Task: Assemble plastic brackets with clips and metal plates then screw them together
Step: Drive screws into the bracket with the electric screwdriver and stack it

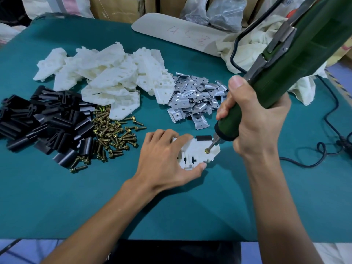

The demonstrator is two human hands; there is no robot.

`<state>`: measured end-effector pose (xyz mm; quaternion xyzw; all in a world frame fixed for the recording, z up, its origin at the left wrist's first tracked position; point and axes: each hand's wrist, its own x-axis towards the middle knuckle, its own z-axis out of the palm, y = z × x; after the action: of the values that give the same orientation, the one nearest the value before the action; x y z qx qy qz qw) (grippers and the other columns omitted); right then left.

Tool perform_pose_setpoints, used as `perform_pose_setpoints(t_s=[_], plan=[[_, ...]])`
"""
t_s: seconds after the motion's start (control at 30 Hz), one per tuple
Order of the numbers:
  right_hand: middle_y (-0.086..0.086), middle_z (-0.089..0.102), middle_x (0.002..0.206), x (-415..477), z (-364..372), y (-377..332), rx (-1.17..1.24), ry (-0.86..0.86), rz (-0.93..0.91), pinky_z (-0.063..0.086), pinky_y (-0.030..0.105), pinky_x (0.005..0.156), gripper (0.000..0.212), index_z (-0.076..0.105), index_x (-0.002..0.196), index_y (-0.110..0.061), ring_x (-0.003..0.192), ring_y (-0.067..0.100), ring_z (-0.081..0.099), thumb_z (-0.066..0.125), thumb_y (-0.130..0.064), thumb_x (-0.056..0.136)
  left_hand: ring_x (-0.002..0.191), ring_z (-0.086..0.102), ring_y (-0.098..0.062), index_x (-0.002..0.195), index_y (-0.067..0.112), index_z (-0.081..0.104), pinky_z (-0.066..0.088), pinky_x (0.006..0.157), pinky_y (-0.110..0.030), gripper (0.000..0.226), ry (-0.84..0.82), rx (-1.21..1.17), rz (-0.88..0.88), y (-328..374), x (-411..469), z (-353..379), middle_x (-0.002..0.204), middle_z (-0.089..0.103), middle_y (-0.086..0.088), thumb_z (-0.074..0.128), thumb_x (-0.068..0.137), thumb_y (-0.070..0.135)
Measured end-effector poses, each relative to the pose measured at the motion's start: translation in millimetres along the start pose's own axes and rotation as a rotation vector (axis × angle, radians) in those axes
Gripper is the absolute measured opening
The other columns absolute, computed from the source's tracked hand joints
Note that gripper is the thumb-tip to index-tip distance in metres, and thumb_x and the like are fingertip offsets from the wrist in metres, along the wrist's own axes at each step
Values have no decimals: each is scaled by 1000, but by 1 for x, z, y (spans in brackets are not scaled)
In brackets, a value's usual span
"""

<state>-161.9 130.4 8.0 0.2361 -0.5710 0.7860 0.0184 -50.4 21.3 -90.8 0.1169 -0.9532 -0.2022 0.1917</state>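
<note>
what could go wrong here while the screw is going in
The driver leans over the screw, so the bit could slip off or seat it crooked in the bracket.
The left hand pinches the bracket edge, thumb near the bit; a slip might hit it.
The cord loops beside the right hand and might snag.

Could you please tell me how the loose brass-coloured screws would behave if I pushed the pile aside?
The loose brass-coloured screws would probably scatter, as they lie unstacked. Their round shanks suggest strays may roll on the teal mat. Being metal, they are likely heavy for their size.
</note>
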Motion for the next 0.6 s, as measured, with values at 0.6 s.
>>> perform_pose_setpoints(t_s=[0.6], plan=[[2, 54, 54, 1, -1, -2, -35, -47, -22, 45, 35, 48, 25, 58, 71, -14, 40, 25, 50, 79, -23, 81, 91, 53, -19, 119, 29, 69, 40, 88, -39, 69, 62, -3, 18, -1, -1, 3, 94, 59, 5, 57, 72, 79]])
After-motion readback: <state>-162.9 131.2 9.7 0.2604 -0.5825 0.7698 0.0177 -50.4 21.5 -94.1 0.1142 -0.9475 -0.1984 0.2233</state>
